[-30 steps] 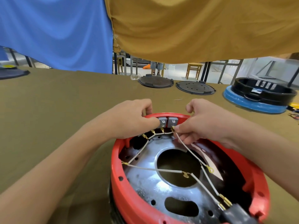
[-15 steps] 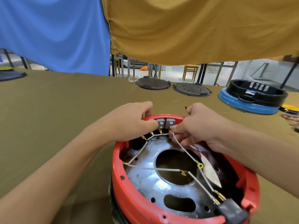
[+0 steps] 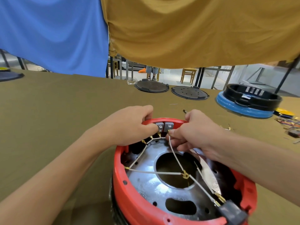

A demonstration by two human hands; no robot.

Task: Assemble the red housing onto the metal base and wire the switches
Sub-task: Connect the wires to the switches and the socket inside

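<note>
The red housing [image 3: 138,207] sits around the shiny metal base [image 3: 146,181] in front of me. Two grey switches [image 3: 164,126] sit side by side in its far rim. My left hand [image 3: 129,125] grips that rim, thumb pressed against the left switch. My right hand [image 3: 193,135] pinches the brass end of a white wire [image 3: 176,158] just under the right switch. Several white wires with brass terminals cross the base toward a black connector [image 3: 232,211] at the near right rim.
Two dark round lids [image 3: 151,86] [image 3: 190,93] lie farther back on the olive table. A black ring on a blue ring [image 3: 248,101] stands at the right, with loose coloured wires [image 3: 289,123] beside it. Blue and mustard cloths hang behind.
The view has shifted slightly, so the housing appears lower and closer. Both hands stay at the switches, the right still working the wire end at the right switch.
</note>
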